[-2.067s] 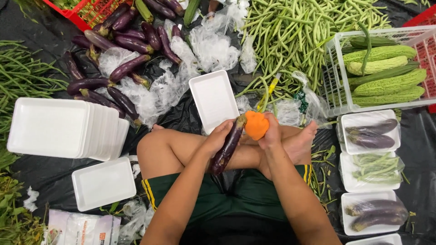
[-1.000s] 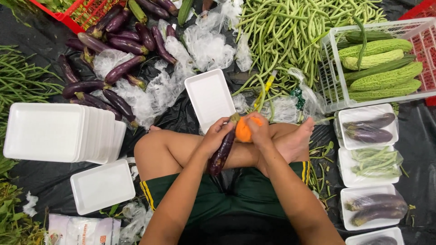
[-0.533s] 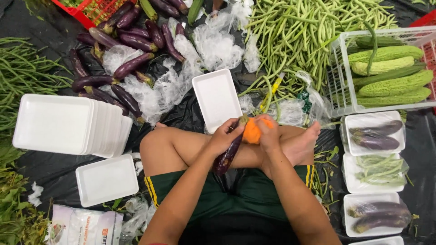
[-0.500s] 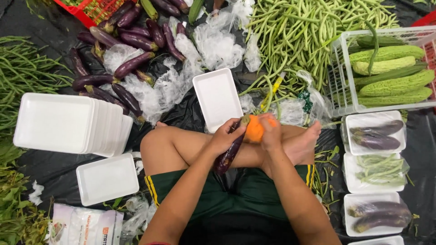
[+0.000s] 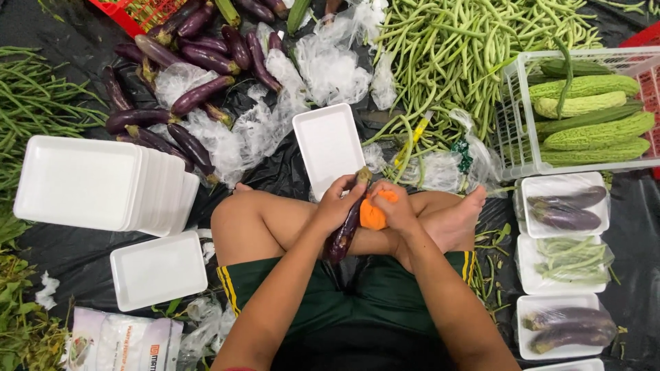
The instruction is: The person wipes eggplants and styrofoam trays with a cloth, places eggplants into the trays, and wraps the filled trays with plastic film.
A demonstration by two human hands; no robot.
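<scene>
A long, glossy purple eggplant (image 5: 342, 232) is grasped by the left hand (image 5: 337, 204) and held tilted above the crossed legs. A soft orange cloth (image 5: 372, 215) is clutched in the right hand (image 5: 395, 209) and pressed against the eggplant's upper part. A smooth white foam tray (image 5: 329, 144) lies just beyond, on crinkled black plastic sheeting (image 5: 75, 247).
</scene>
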